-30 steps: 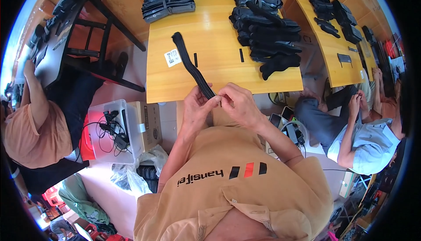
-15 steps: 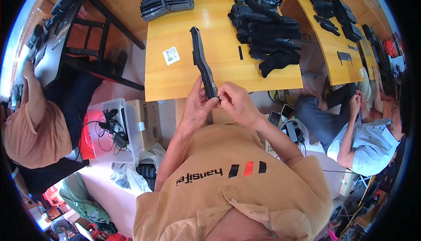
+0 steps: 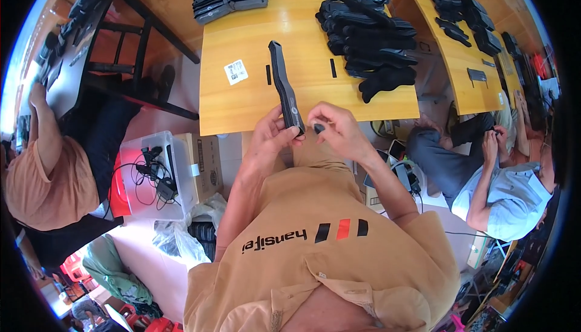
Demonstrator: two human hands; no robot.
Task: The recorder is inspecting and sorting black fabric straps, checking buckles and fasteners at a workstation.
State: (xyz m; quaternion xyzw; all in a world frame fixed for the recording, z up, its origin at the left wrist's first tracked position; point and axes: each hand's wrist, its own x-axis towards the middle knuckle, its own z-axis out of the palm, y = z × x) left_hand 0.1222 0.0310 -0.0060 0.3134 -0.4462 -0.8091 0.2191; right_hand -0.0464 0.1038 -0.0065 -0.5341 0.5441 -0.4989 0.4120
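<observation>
Dark lettering [image 3: 275, 240] crosses the tan shirt [image 3: 330, 268] before the table [image 3: 242, 109]; a white label [image 3: 237, 72] on the table bears a square code [image 3: 233, 78].

Right hand [image 3: 334, 127] pulled off near end of black strip [image 3: 282, 84], now just beside it, small dark bit [image 3: 318, 128] showing in its grip. Strip's far end swung right, grey side turned up now.

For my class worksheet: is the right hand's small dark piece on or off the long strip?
Off: a visible gap separates the small dark piece in the right hand from the long strip.
</observation>
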